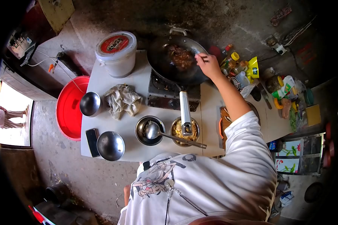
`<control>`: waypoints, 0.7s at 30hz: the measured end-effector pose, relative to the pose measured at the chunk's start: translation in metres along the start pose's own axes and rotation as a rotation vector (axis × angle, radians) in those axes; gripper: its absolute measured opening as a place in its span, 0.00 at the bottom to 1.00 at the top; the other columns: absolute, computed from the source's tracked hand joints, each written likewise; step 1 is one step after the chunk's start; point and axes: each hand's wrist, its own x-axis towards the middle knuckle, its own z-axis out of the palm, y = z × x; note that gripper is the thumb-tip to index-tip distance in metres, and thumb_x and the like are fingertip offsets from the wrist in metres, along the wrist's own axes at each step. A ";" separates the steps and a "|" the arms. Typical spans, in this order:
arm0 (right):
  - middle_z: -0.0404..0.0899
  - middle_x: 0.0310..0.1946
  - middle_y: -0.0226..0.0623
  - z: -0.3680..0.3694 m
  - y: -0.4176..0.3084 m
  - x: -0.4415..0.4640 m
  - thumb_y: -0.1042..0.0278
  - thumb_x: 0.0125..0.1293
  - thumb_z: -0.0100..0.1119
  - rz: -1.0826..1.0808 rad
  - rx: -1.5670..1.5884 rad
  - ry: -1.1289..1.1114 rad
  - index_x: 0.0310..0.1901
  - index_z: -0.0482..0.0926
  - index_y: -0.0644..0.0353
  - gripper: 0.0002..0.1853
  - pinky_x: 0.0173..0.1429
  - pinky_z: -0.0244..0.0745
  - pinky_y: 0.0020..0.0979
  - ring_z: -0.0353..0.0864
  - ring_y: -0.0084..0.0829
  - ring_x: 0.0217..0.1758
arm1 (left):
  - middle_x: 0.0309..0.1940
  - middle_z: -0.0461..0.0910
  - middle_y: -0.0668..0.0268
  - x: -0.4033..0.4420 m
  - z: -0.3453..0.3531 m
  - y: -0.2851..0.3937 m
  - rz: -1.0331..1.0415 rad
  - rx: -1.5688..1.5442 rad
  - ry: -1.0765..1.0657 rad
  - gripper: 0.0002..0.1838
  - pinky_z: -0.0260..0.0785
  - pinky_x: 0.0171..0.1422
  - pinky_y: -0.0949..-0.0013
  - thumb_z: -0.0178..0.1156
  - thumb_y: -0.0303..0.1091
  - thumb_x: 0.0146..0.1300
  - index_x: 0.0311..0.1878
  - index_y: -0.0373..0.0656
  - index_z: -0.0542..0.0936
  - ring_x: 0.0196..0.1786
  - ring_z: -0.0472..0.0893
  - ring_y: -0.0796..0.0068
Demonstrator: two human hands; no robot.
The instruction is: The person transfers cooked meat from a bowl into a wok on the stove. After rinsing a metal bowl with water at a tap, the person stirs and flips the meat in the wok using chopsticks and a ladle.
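The right hand (208, 65) is hanging over brown food (181, 59), seemingly cooking in the wok (158, 63). Fingers (202, 58) are sitting bent, around what I can't tell. Next is needing care.

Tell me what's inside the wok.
In the wok lies glossy brown food, too unclear to name exactly. The wok's surface beneath the food is covered, so that can't be seen, and the right hand hides part of the rim.

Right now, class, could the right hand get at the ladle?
Probably yes: the ladle has its handle end uncovered, though the right hand, over the wok and apparently gripping something, must draw back.
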 end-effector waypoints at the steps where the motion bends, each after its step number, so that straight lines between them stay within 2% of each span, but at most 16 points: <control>1: 0.79 0.21 0.39 -0.004 0.003 0.002 0.63 0.61 0.50 -0.004 0.001 0.000 0.29 0.78 0.64 0.13 0.31 0.73 0.27 0.80 0.27 0.25 | 0.29 0.77 0.48 0.001 0.000 0.000 -0.001 -0.003 0.000 0.19 0.67 0.40 0.57 0.48 0.46 0.55 0.31 0.37 0.78 0.35 0.77 0.50; 3: 0.79 0.21 0.39 -0.024 0.011 0.006 0.65 0.62 0.49 0.333 0.382 -0.104 0.29 0.78 0.65 0.12 0.31 0.73 0.26 0.80 0.26 0.24 | 0.29 0.77 0.48 -0.001 0.000 0.000 -0.003 -0.009 0.002 0.19 0.67 0.39 0.57 0.48 0.46 0.55 0.31 0.37 0.78 0.35 0.77 0.50; 4: 0.79 0.21 0.37 -0.037 -0.001 0.015 0.66 0.62 0.48 0.428 0.371 -0.080 0.30 0.78 0.66 0.12 0.30 0.73 0.24 0.79 0.25 0.23 | 0.29 0.77 0.48 0.000 0.001 0.000 -0.003 -0.013 0.003 0.19 0.67 0.39 0.57 0.48 0.46 0.55 0.31 0.37 0.78 0.35 0.77 0.50; 7: 0.78 0.19 0.38 -0.023 0.002 0.024 0.65 0.62 0.50 0.400 0.296 -0.005 0.30 0.78 0.66 0.13 0.29 0.71 0.24 0.79 0.27 0.22 | 0.28 0.77 0.48 -0.001 0.000 0.000 0.001 -0.018 0.000 0.19 0.66 0.39 0.58 0.48 0.46 0.55 0.30 0.37 0.78 0.34 0.77 0.50; 9: 0.77 0.17 0.41 -0.009 -0.002 0.014 0.64 0.60 0.53 0.206 0.118 -0.014 0.30 0.78 0.65 0.12 0.30 0.71 0.26 0.79 0.31 0.22 | 0.28 0.77 0.48 0.001 0.000 0.001 0.002 -0.020 -0.001 0.19 0.66 0.38 0.58 0.48 0.45 0.55 0.30 0.37 0.78 0.34 0.77 0.50; 10: 0.75 0.15 0.43 -0.004 -0.006 0.007 0.64 0.58 0.55 0.148 0.144 -0.009 0.30 0.78 0.63 0.10 0.31 0.72 0.28 0.79 0.35 0.24 | 0.28 0.77 0.48 0.001 0.000 0.001 0.005 -0.022 -0.001 0.19 0.66 0.38 0.58 0.48 0.45 0.55 0.30 0.37 0.78 0.34 0.77 0.50; 13: 0.80 0.23 0.40 -0.026 0.000 0.005 0.66 0.60 0.52 0.302 0.403 -0.119 0.32 0.78 0.66 0.11 0.31 0.73 0.25 0.80 0.27 0.24 | 0.28 0.77 0.48 0.000 0.000 0.002 0.005 -0.034 0.001 0.19 0.66 0.38 0.58 0.49 0.45 0.55 0.30 0.36 0.78 0.33 0.77 0.50; 14: 0.80 0.25 0.37 -0.039 0.002 0.014 0.66 0.61 0.50 0.411 0.377 -0.138 0.32 0.77 0.68 0.12 0.31 0.73 0.24 0.79 0.24 0.24 | 0.28 0.77 0.48 0.000 -0.001 0.002 0.005 -0.039 0.000 0.19 0.66 0.37 0.58 0.49 0.45 0.55 0.30 0.36 0.78 0.33 0.77 0.50; 15: 0.79 0.23 0.37 -0.043 0.005 0.021 0.65 0.61 0.50 0.420 0.354 -0.121 0.31 0.77 0.68 0.13 0.29 0.72 0.25 0.78 0.25 0.23 | 0.28 0.77 0.48 -0.002 0.000 0.001 0.005 -0.041 0.000 0.19 0.66 0.37 0.58 0.49 0.45 0.55 0.29 0.36 0.78 0.33 0.77 0.50; 17: 0.79 0.23 0.38 -0.035 0.004 0.027 0.63 0.62 0.49 0.394 0.264 -0.100 0.31 0.77 0.67 0.14 0.29 0.72 0.26 0.78 0.26 0.22 | 0.28 0.77 0.48 -0.003 0.000 0.001 0.008 -0.047 0.000 0.19 0.66 0.37 0.58 0.49 0.45 0.55 0.29 0.36 0.78 0.33 0.77 0.50; 19: 0.79 0.23 0.38 -0.025 0.002 0.024 0.59 0.63 0.48 0.234 0.060 -0.122 0.32 0.76 0.67 0.16 0.29 0.71 0.26 0.79 0.26 0.22 | 0.27 0.77 0.48 -0.005 -0.002 0.002 0.012 -0.049 0.001 0.19 0.66 0.37 0.58 0.49 0.45 0.55 0.29 0.36 0.78 0.32 0.77 0.51; 21: 0.79 0.24 0.38 -0.033 0.002 0.026 0.59 0.63 0.48 0.189 0.122 -0.128 0.32 0.76 0.67 0.17 0.28 0.72 0.23 0.79 0.25 0.24 | 0.27 0.77 0.48 -0.007 -0.003 0.004 0.019 -0.057 0.008 0.19 0.66 0.36 0.58 0.49 0.45 0.55 0.29 0.36 0.78 0.32 0.77 0.51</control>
